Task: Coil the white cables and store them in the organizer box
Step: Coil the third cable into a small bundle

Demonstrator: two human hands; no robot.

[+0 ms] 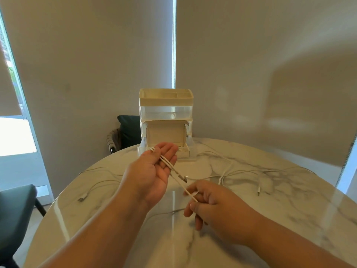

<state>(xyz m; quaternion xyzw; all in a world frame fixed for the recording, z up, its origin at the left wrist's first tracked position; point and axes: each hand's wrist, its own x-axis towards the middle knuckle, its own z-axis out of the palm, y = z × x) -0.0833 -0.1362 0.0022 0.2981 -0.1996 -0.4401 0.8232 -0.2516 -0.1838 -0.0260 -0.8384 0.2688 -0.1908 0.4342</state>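
A white cable (174,172) runs in folded strands across the palm of my left hand (152,175), which is raised palm-up over the table with the fingers stretched toward the organizer box. The thumb holds the strands near the fingertips. A connector end (185,179) hangs off the palm's right edge. My right hand (210,204) pinches the same cable lower down, fingers curled, just above the tabletop. The cream and clear organizer box (166,105) stands at the far edge, its bottom drawer (183,151) pulled out, partly hidden by my left fingers.
More white cables lie loose on the round marble table (270,219): one at the left (92,188), others at the right (241,171) with a plug end (258,190). Dark chairs stand at the left (13,215) and behind the table (127,130).
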